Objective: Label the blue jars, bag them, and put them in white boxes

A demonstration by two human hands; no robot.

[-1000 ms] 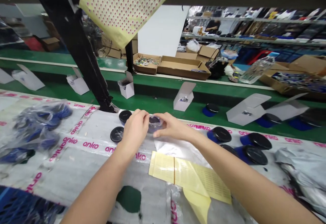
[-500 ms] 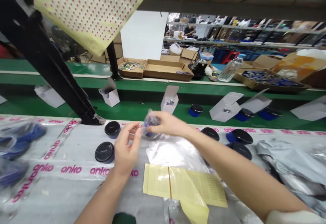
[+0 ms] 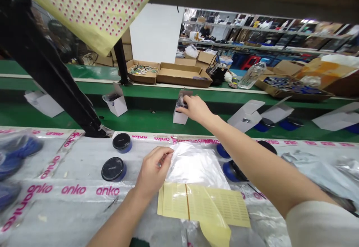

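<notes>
My right hand (image 3: 195, 108) is at an upright white box (image 3: 180, 117) on the green belt. Its fingers are closed on a small item in a clear plastic wrapper (image 3: 181, 100), at the box's open mouth; the item's kind is hard to make out. Over the table, my left hand (image 3: 154, 166) pinches at the left corner of a stack of clear plastic bags (image 3: 196, 164). Below the bags lie yellow label sheets (image 3: 204, 204) with a brown band across them. Round blue tins with black lids, such as one tin (image 3: 113, 169), stand left of my left hand.
More open white boxes (image 3: 245, 116) and blue tins stand along the green belt (image 3: 146, 121). A black post (image 3: 53, 63) slants down at left. A dotted yellow sheet (image 3: 92, 11) hangs overhead. Cardboard trays (image 3: 182, 75) and a clear bottle (image 3: 252, 75) sit behind. Wrapped blue things lie far left.
My right hand has carried the wrapped item forward from above the table to the white box on the belt. My left hand has come right and down to the plastic bags.
</notes>
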